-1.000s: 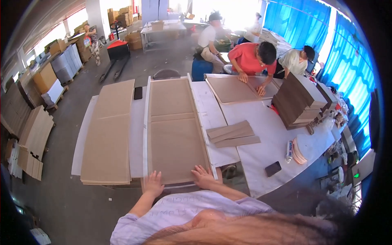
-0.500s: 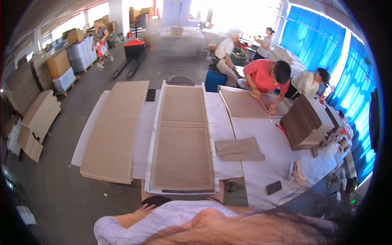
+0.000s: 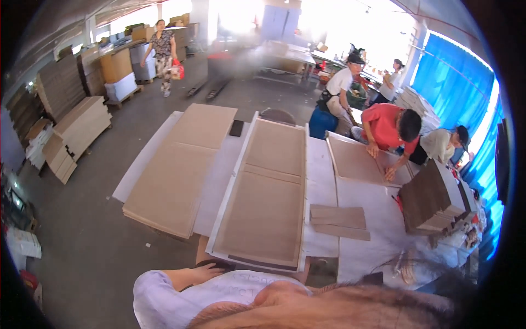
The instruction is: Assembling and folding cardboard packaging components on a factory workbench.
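Head view: the left hand [image 3: 204, 270] is seen at the near edge of a long cardboard panel [image 3: 267, 194] lying flat in a white frame on the tabletop [image 3: 329, 181]; whether its fingers are spread or curled cannot be told. The right hand is hidden below the person's own shirt and hair. A stack of cardboard sheets [image 3: 181, 167] lies just left of the panel, small cardboard strips [image 3: 338, 221] to its right. Across the tabletop, a person in a red shirt [image 3: 390, 131] is pressing on another sheet.
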### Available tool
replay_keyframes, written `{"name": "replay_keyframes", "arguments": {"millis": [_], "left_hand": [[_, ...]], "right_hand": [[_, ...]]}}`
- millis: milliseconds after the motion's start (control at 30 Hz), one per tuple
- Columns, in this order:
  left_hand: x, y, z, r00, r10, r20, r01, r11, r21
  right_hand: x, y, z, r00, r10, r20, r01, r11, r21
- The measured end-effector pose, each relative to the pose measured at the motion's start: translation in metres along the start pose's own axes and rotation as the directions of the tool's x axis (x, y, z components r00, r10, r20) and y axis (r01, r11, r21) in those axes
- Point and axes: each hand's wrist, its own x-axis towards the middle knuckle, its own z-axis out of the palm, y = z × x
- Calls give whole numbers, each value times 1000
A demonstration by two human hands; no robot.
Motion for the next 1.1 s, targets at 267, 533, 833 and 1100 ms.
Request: {"name": "replay_keyframes", "arguments": {"millis": [267, 533, 833, 1100], "left_hand": [[0, 11, -43, 993, 1, 115, 17, 988, -153], [7, 12, -60, 976, -30, 215, 66, 985, -160], [11, 21, -88, 923, -146, 356, 236, 946, -224], [11, 8, -71, 932, -53, 358, 151, 956, -252]], "right_hand": [[36, 11, 9, 993, -109, 45, 109, 994, 11], [39, 10, 10, 993, -106, 49, 107, 994, -14], [41, 10, 5, 990, -120, 80, 123, 992, -39], [27, -1, 8, 994, -80, 74, 85, 995, -59]]}}
